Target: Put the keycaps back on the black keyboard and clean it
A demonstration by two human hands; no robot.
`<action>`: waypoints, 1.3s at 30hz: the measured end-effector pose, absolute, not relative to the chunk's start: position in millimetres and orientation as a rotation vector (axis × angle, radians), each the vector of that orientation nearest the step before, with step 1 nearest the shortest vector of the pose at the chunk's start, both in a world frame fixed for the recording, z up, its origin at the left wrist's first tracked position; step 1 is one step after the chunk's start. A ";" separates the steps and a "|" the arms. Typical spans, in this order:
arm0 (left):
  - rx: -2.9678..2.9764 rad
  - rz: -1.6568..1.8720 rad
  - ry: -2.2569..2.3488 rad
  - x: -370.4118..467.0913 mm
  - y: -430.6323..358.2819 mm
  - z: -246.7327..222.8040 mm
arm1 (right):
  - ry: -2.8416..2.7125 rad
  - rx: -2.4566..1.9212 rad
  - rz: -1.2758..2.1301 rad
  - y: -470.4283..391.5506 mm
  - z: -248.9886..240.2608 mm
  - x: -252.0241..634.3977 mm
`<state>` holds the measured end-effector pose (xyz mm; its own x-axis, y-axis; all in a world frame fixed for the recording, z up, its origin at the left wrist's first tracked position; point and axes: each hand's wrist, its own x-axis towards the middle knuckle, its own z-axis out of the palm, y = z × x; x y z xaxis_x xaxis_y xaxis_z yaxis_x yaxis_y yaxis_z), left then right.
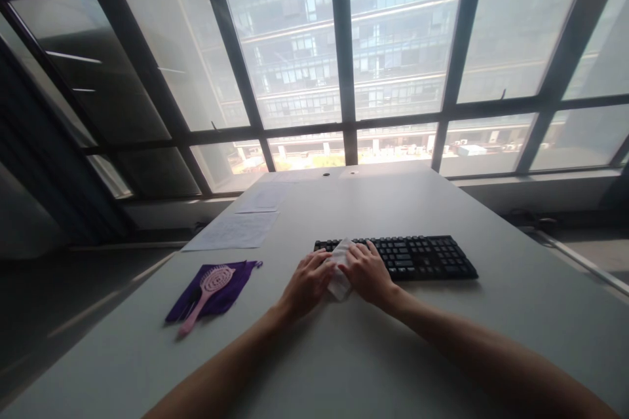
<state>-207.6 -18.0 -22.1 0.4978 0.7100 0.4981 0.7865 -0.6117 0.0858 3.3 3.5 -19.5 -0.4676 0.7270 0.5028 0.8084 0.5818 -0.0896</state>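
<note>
A black keyboard (422, 256) lies flat across the middle of the white table (373, 347). Over its left part rests a crumpled white cloth or tissue (340, 283), which hangs past the keyboard's front edge. My left hand (308, 280) is at the cloth's left side, fingers bent and closed on its edge. From the right, my right hand (366, 270) presses on the cloth and the keys, its fingers curled together on the cloth's edge. Both hands partly hide the keyboard's left half.
A pink hairbrush (216, 280) lies on a purple pouch (233, 294) at the left. Behind them are white paper sheets (233, 230). Two small round items or holes show near the table's far edge, below large windows.
</note>
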 end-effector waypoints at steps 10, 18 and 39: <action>-2.457 -0.550 -1.417 -212.2 -7.1 -23.1 | -2.347 -1.060 -0.218 2.7 -10.7 14.8; -2.566 -0.520 -1.287 -217.0 7.6 -28.6 | -2.404 -0.976 -0.100 -3.4 -22.7 25.6; -2.756 -0.700 -1.107 -206.9 0.3 -32.4 | -2.379 -1.057 -0.085 -4.1 -29.9 28.1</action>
